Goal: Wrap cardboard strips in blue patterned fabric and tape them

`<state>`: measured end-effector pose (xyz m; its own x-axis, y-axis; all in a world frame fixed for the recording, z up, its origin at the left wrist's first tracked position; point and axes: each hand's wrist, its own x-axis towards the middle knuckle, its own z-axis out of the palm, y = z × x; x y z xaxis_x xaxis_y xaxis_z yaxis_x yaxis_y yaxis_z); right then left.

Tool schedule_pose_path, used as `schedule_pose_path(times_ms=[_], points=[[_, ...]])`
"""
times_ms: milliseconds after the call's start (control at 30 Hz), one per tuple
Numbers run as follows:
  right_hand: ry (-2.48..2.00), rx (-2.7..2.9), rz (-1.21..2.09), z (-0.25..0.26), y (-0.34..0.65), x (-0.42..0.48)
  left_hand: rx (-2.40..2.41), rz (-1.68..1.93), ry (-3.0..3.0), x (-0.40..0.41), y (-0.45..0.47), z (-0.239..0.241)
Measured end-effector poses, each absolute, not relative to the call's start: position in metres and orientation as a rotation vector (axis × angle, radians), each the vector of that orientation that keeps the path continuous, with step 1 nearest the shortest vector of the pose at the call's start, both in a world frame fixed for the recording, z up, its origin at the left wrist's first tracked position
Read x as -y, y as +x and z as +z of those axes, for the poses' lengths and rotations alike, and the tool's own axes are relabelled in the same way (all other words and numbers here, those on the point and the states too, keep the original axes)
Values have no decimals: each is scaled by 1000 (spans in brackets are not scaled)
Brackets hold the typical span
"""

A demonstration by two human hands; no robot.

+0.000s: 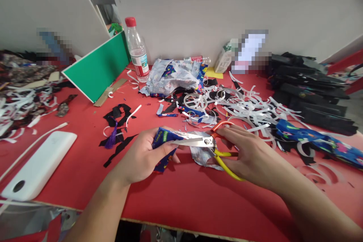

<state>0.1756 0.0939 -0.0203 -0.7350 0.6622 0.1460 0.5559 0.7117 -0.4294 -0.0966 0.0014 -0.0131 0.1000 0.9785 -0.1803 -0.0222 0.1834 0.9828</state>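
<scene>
At frame centre, pinching a blue printed cloth in left hand, over a red table. Gripping with thumb across the top and fingers underneath, closed on the fabric. Right of that, holding scissors in right hand, closed around the orange and yellow handles. Spread at the handles, parted slightly at the blades, aimed left over the cloth toward left thumb. Can't tell if biting into fabric. Just below the pivot, showing a pale flap; can't tell if joined to the blue cloth.

Further up, right of centre: heaped with white strips. Behind those, at upper centre: piled with a pale cloth bundle, next to an upright bottle with red cap. Farther right along the wall: leaning a carton.

Right side: stacked with black cloth, below that a blue floral cloth. Left of centre: scattered with black scraps plus a purple tassel. Upper left: propped with a green board. Lower left: parked with a white power bank, beside a white cable.
</scene>
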Motion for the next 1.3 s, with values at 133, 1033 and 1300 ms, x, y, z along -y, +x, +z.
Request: schedule_pose_path(times_ms=[133,1033,1300], points=[[-978,2627,473,-21,176,-94,-1154,1038,997,-1,-97,-19],[-943,2636,384,-22,175,-94,-1038,1116,768,-2,-91,-27],[-1030,2665,474,-16,178,-95,-1056,1097,779,-3,-91,-23]])
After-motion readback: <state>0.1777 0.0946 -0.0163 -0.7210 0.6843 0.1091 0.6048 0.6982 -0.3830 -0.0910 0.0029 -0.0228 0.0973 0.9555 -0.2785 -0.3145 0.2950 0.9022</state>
